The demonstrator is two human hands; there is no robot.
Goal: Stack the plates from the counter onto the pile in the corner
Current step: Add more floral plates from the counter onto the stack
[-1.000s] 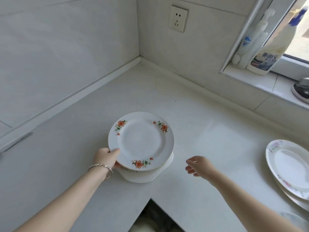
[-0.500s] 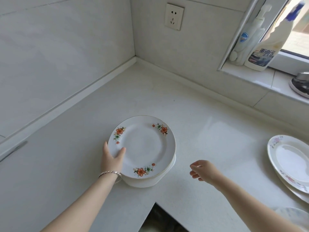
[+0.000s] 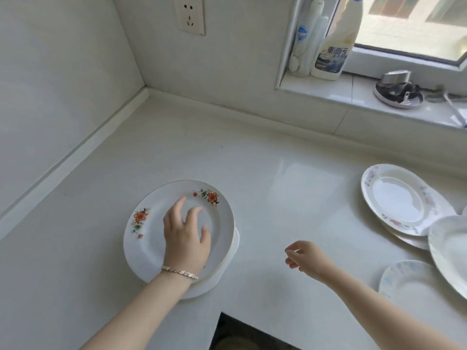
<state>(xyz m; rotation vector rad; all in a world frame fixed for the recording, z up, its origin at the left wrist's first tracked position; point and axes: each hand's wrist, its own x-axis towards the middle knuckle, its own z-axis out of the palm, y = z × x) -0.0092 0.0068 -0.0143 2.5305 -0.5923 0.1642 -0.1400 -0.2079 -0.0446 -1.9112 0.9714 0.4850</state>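
A flowered plate (image 3: 151,236) tops the pile (image 3: 202,290) of white dishes on the worktop (image 3: 278,173), out from the wall corner. The left hand (image 3: 185,238) is spread over the plate's centre, its fingers (image 3: 180,205) released and lightly bent, grasping nothing; whether they touch the plate cannot be told. The right hand (image 3: 307,257) hovers to the right of the pile, fingers loosely curled and empty. Open surface separates the pile from a pink-flowered plate (image 3: 399,198), a large white plate (image 3: 452,251) and a blue-patterned plate (image 3: 409,281) clustered at the right. The worktop's front edge steps inward just beside the pile.
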